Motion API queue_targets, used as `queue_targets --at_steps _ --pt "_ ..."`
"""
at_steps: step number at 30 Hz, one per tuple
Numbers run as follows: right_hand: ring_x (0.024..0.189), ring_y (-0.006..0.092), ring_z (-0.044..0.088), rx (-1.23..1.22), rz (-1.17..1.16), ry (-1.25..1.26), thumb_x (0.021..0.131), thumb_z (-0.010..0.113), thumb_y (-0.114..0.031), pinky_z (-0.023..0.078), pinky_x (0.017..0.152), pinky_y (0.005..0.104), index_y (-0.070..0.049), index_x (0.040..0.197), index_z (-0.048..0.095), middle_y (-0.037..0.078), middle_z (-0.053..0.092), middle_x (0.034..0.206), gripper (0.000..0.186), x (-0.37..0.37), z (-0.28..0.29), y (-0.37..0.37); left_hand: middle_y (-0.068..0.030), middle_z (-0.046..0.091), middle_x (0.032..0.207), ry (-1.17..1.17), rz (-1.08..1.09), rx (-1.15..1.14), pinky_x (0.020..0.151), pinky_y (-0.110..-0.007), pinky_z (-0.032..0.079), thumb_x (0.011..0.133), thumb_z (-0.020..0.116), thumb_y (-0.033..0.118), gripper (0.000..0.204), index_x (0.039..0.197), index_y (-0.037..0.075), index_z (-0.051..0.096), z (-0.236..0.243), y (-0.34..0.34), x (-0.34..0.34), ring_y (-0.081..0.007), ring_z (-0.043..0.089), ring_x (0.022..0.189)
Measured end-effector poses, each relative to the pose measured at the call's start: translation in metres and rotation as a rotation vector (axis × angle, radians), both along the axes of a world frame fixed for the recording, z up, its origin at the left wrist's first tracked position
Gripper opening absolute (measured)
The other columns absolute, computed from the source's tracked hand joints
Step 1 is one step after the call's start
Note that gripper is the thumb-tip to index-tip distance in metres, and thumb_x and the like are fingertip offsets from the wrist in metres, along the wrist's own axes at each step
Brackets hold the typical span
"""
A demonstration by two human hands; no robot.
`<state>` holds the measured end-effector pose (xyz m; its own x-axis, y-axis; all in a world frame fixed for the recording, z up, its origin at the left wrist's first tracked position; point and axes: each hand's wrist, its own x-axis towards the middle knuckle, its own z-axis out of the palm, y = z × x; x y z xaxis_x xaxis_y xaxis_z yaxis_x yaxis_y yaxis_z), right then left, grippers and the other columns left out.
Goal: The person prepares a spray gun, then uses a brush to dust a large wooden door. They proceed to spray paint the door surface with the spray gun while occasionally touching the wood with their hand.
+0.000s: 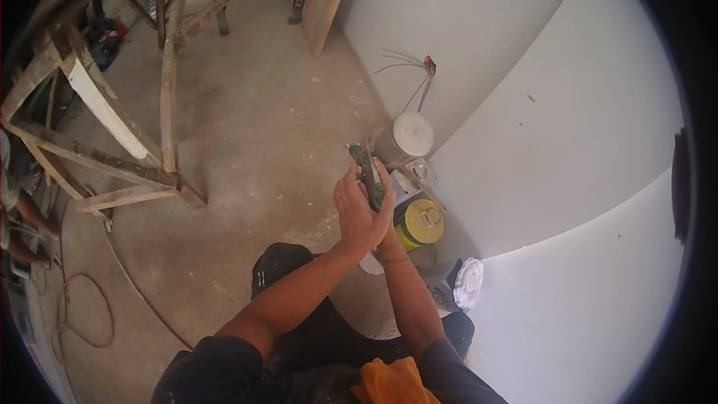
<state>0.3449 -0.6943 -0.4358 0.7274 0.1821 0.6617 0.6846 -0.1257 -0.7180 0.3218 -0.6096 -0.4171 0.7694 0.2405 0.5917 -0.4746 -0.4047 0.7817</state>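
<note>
Both hands are working together: left hand point(360, 213) is gripping a green-handled tool point(367, 174) while right hand point(388, 233), mostly hidden, is steadying it above the yellow can point(420, 223); next I'm needing firm alignment.

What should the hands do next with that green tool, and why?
Probably lower it toward the wires poking out of the white wall. The left hand and right hand together clasp the green-handled tool, raised above the yellow-lidded tub, touching nothing else.
</note>
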Motion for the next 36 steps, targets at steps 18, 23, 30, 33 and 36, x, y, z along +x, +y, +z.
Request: queue_targets --at_steps 18,23,30,33,36 --pt "0.106 0.0163 0.062 0.113 -0.201 0.305 0.103 0.067 -0.002 0.051 0.099 0.0303 -0.003 0.161 0.043 0.010 0.066 0.124 0.063 -0.026 0.013 -0.012 -0.0270 0.052 0.136 -0.136 -0.059 -0.181 0.112 -0.055 0.036 0.102 0.065 0.033 0.069 0.151 -0.010 0.041 0.001 0.012 0.001 -0.0418 0.050 0.127" --pt "0.119 0.0220 0.065 -0.013 -0.323 0.189 0.103 0.069 -0.005 0.049 0.107 0.0348 0.000 0.156 0.050 0.017 0.069 0.132 0.056 -0.030 0.024 -0.026 -0.0256 0.054 0.133 -0.184 -0.055 -0.176 0.111 -0.053 0.037 0.104 0.063 0.032 0.065 0.149 -0.011 0.042 0.000 0.008 0.001 -0.0409 0.053 0.123" --pt "0.137 0.0317 0.063 -0.165 -0.345 0.160 0.103 0.070 -0.004 0.045 0.114 0.0375 0.001 0.154 0.053 0.025 0.064 0.148 0.054 -0.040 0.035 -0.032 -0.0253 0.054 0.132 -0.181 -0.055 -0.227 0.110 -0.051 0.038 0.104 0.063 0.029 0.062 0.148 -0.010 0.043 -0.007 0.008 0.008 -0.0396 0.053 0.122" --pt "0.137 0.0334 0.063 -0.189 -0.330 0.124 0.102 0.070 -0.003 0.045 0.114 0.0378 0.001 0.154 0.053 0.026 0.064 0.147 0.055 -0.040 0.031 -0.037 -0.0257 0.054 0.132 -0.181 -0.060 -0.218 0.111 -0.051 0.038 0.104 0.063 0.028 0.061 0.147 -0.010 0.043 -0.005 0.007 0.007 -0.0398 0.053 0.122" --pt "0.138 0.0345 0.062 -0.184 -0.312 0.126 0.101 0.070 -0.001 0.046 0.115 0.0384 0.000 0.154 0.053 0.025 0.064 0.147 0.056 -0.043 0.034 -0.035 -0.0259 0.053 0.133 -0.175 -0.069 -0.213 0.111 -0.051 0.037 0.105 0.062 0.029 0.060 0.147 -0.010 0.043 -0.007 0.005 0.007 -0.0400 0.052 0.123"
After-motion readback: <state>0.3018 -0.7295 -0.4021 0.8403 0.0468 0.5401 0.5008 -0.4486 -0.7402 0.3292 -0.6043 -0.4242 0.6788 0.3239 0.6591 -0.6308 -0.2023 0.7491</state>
